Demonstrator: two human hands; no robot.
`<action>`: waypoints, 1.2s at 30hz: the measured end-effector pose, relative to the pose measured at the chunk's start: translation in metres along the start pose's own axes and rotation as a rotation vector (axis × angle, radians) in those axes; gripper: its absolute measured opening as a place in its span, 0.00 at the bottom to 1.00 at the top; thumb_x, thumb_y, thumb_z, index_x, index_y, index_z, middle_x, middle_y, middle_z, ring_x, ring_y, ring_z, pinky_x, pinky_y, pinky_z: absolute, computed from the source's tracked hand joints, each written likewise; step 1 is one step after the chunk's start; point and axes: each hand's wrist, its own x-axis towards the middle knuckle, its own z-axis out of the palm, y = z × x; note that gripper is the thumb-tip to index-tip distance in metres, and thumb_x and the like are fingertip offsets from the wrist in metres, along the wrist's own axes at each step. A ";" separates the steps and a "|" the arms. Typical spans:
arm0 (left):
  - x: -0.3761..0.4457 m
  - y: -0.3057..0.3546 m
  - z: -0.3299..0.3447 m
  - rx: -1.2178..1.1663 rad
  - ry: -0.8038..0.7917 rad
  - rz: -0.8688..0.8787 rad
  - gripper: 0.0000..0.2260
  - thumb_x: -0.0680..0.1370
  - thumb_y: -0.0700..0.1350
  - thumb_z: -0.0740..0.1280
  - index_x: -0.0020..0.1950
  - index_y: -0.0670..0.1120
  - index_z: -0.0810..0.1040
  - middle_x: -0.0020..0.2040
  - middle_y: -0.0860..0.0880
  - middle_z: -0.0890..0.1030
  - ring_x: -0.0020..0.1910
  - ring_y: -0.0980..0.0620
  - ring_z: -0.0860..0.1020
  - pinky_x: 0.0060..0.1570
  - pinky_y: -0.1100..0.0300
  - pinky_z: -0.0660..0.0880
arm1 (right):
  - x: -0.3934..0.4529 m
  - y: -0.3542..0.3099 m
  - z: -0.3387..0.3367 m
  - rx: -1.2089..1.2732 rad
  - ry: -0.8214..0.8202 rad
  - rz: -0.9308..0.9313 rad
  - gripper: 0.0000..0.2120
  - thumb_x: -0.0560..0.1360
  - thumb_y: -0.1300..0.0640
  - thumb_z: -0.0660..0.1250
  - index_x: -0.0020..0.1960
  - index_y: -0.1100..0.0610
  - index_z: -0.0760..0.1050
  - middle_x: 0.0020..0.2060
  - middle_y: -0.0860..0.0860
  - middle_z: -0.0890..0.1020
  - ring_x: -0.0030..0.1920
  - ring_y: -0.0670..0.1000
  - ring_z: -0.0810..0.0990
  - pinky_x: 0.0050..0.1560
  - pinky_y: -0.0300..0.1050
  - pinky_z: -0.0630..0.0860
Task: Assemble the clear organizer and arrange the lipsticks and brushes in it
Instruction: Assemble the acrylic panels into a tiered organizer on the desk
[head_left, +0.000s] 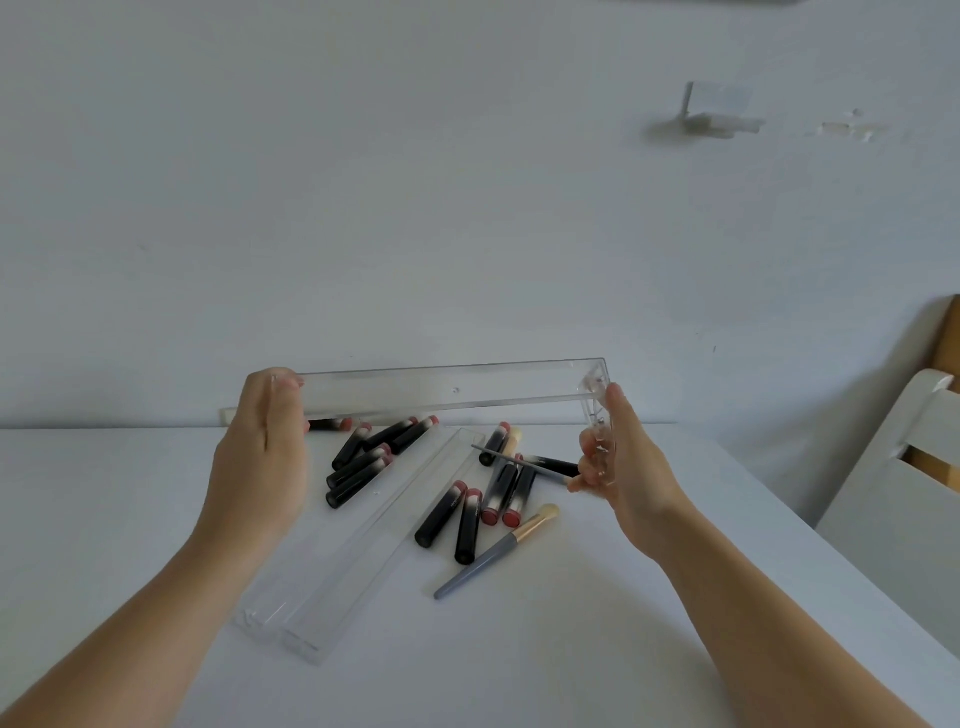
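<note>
Long clear acrylic organizer tray (447, 387): held lengthwise above the far edge of the white table (597, 649), in front of a pale wall (415, 182), one end in each hand.

Left hand (262, 452): fingers curled over the tray's left end, fingertips showing through the clear plastic.

Right hand (623, 457): thumb up against the tray's right end, fingers curled round the clear end piece below it.

Second clear acrylic tray section (363, 540): lying flat on the table, running diagonally from near the person towards the far edge, between the two groups of lipsticks.

Black lipstick tubes with pink-red ends, left group (363, 462): loose on the table, just left of the flat section.

Black lipstick tubes with pink-red ends, right group (478, 509): loose on the table, right of the flat section, several side by side.

Grey-handled makeup brush with gold ferrule and cream bristles (498, 551): lying on the table, nearest the person, beside the right group.

Thin dark-handled brush (524, 462): laid across the right group, near the right hand.

White wooden chair (898, 483): at the right of the table.
</note>
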 end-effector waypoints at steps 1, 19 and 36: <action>0.000 0.000 0.000 0.005 -0.002 0.013 0.12 0.81 0.60 0.49 0.52 0.62 0.70 0.44 0.54 0.79 0.46 0.56 0.78 0.41 0.58 0.70 | 0.001 -0.001 -0.001 0.018 0.006 0.012 0.32 0.68 0.31 0.63 0.58 0.56 0.75 0.33 0.49 0.70 0.29 0.50 0.66 0.46 0.54 0.80; -0.014 0.007 0.007 -0.013 -0.078 0.028 0.13 0.78 0.64 0.48 0.49 0.65 0.70 0.42 0.50 0.79 0.39 0.63 0.77 0.37 0.58 0.70 | 0.005 0.000 -0.007 -0.003 0.095 -0.093 0.16 0.77 0.35 0.59 0.54 0.41 0.79 0.34 0.51 0.75 0.29 0.49 0.72 0.35 0.44 0.80; -0.006 0.012 -0.060 -0.057 -0.122 -0.292 0.10 0.71 0.61 0.64 0.43 0.63 0.85 0.43 0.54 0.87 0.41 0.53 0.82 0.45 0.56 0.77 | -0.030 -0.016 -0.004 -0.326 -0.133 -0.108 0.18 0.69 0.34 0.62 0.53 0.39 0.82 0.56 0.60 0.81 0.53 0.62 0.81 0.56 0.57 0.78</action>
